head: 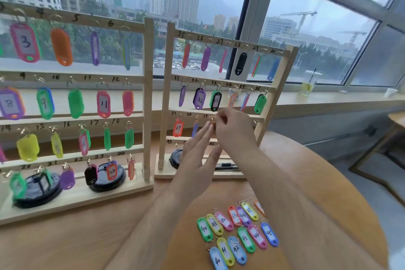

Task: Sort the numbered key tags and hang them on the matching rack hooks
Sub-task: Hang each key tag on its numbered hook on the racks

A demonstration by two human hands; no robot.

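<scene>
Hanging a tag on the right rack, third row, hook 39 (most likely, going by the label at 10 o'clock of the fingers).
Right hand pinching the key ring between thumb and forefinger, narrow grip, ring held up at hook height for threading.
Left hand at 7 o'clock of the ring, fingers straight and together, holding nothing visible, probably steadying the tag body (hidden behind the hands, colour and number not readable).
Tag 37 hung at 9 o'clock of the ring, 38 beside it.
Spare tags on the table at 6 o'clock, laid face up so numbers show: 40, 41, 42, 44, 45 legible, rest blurred.
Left rack full, labels up to 24 handwritten on rails.
Right rack rails marked 25–30, 31–36, 37–39, then 43 and 46.
</scene>
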